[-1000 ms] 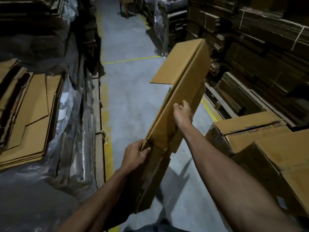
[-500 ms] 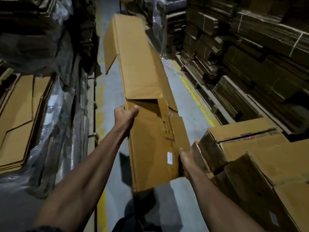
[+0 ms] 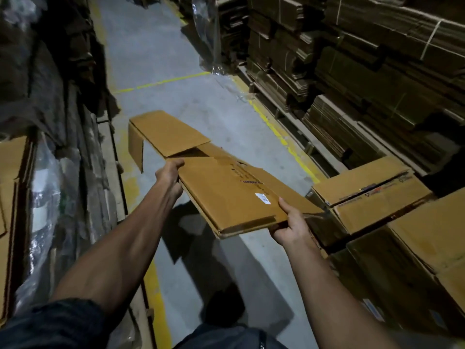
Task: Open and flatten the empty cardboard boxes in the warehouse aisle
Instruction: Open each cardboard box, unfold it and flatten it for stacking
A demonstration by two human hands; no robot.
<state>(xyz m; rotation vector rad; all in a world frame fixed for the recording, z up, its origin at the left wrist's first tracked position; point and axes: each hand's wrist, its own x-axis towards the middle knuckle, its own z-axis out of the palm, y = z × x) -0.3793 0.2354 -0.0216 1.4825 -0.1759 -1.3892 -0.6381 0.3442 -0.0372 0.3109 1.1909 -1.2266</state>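
Item: flattened box (image 3: 226, 187), collapsed, held level between our hands over aisle floor (image 3: 161, 59); left hand (image 3: 169, 175) fingers curl round far edge; right hand (image 3: 289, 226) fingers pinch near corner; we judge this one done; closed boxes (image 3: 372, 195) beyond right fingers remain.

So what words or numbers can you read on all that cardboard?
None can be read for sure.
Flattened box: dark printed word, upside down and blurred, unreadable.
White sticker on it: too small.
Closed box at the right: small printed marks along its top seam, too blurred.
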